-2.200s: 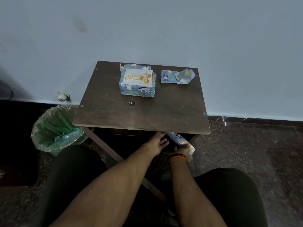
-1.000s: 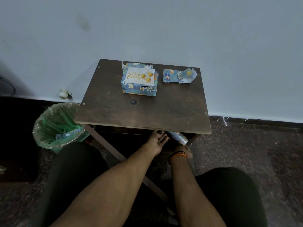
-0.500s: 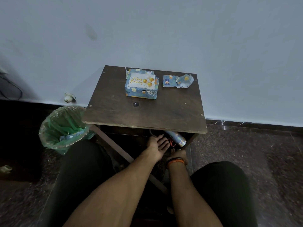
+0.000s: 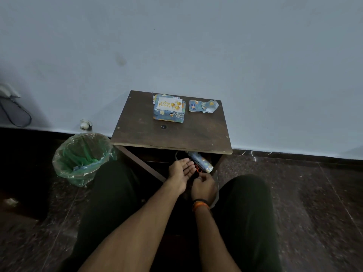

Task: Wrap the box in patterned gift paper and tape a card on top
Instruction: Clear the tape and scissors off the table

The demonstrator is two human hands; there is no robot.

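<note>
On the far half of the small dark wooden table (image 4: pixel 149 134) sits the box wrapped in blue patterned paper (image 4: pixel 169 111), its long axis running left to right, with a white "Happy Birthday" card (image 4: pixel 169 104) flat on top. Crumpled blue paper offcuts (image 4: pixel 203 106) lie just to its right. Below the table's near edge, a roll of blue patterned gift paper (image 4: pixel 200 161) slants toward the right hand (image 4: pixel 204 186), whose fingers curl loosely; whether they grasp anything I cannot tell. Beside it, the left hand (image 4: pixel 181 172) is released, fingers straight. A green-lined bin (image 4: pixel 82 157) stands to the left.
</note>
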